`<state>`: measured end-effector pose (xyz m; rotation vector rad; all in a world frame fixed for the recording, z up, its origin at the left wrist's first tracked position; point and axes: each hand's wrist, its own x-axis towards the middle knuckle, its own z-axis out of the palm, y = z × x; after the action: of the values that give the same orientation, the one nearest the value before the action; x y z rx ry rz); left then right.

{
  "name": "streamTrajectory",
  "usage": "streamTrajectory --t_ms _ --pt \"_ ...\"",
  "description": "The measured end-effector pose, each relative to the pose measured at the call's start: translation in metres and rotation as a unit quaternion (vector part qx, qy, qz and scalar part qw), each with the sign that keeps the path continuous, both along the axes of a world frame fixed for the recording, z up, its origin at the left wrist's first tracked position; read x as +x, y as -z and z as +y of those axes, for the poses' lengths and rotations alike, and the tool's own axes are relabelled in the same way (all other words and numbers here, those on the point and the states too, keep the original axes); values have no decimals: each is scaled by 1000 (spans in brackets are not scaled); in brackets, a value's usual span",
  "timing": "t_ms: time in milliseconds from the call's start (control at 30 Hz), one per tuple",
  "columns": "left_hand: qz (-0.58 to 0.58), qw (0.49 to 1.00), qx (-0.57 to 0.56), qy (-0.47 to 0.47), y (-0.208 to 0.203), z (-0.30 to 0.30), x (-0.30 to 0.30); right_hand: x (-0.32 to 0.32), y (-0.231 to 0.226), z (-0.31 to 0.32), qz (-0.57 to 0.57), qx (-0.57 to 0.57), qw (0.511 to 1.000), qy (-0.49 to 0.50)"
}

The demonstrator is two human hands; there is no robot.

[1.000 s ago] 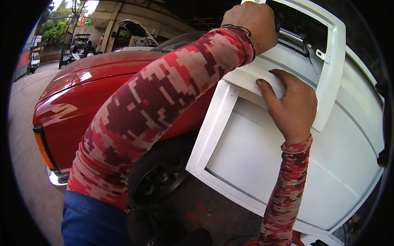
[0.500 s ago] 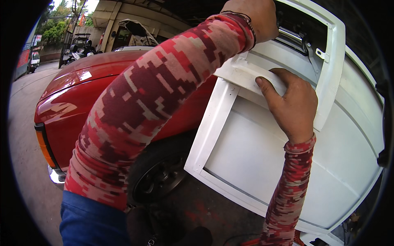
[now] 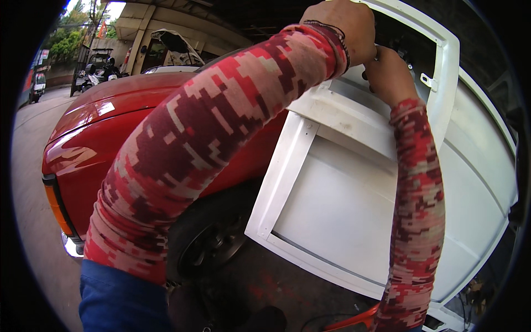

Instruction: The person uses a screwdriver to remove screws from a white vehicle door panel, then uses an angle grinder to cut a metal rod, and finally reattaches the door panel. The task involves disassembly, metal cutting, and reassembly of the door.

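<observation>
My left hand (image 3: pixel 344 29) is closed in a fist at the top, in front of the opening in a white vehicle body panel (image 3: pixel 332 185). Its fingers curl away from view, and what they grip is hidden. Close against it, my right hand (image 3: pixel 387 74) is also closed, thumb and fingers bent toward the left fist; the thing between them cannot be made out. Below the hands runs the panel's white crossbar (image 3: pixel 343 113). A small metal tab with a hole (image 3: pixel 428 81) sticks out from the frame just right of my right hand.
To the left stands a red vehicle (image 3: pixel 110 122) with an orange corner light (image 3: pixel 57 207) and a dark front wheel (image 3: pixel 213 243). A red object (image 3: pixel 354 320) lies low beside my right forearm. Farther back are a raised hood (image 3: pixel 176 47) and motorcycles (image 3: pixel 102 74).
My right hand has left the white crossbar and moved up to my left hand, its fingers now curled. The left fist stays nearly in place.
</observation>
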<state>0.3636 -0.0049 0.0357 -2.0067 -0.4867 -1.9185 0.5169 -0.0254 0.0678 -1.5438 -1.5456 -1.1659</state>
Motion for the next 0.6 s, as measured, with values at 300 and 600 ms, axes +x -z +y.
streamTrajectory --t_ms 300,600 --pt "-48 998 -31 17 3 10 10 -12 35 -10 21 -115 992 -47" --pt "-7 999 -31 -12 28 24 4 5 35 -19 74 -102 989 -78"
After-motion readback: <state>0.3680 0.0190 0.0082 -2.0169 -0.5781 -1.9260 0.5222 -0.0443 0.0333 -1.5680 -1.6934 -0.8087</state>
